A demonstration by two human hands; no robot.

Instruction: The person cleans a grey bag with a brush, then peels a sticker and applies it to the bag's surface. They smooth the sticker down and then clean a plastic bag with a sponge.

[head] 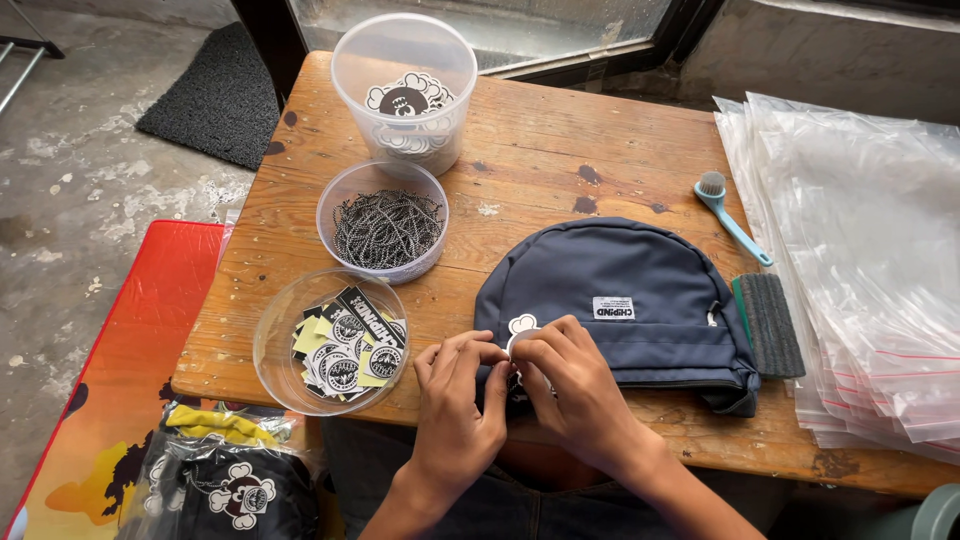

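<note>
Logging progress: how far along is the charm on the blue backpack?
Done: backpack lies flat on the table, zipped. In hand: both the left hand and right hand pinch a small white charm at its front edge; whether it is fastened is hidden. Left: bowls of chains and tags, and the bags, sit untouched.

Small white piece (520, 325) at the navy backpack (620, 300): mostly covered by the fingertips of both hands, shape unclear. Backpack's near left corner hidden under the left hand (462, 400) and right hand (570, 385). Stack of clear plastic bags (860, 250) cut off at right edge. Grey-green object (935, 515) cropped at bottom right corner, unidentifiable. Bagged dark item (235, 485) cut by bottom edge.
</note>
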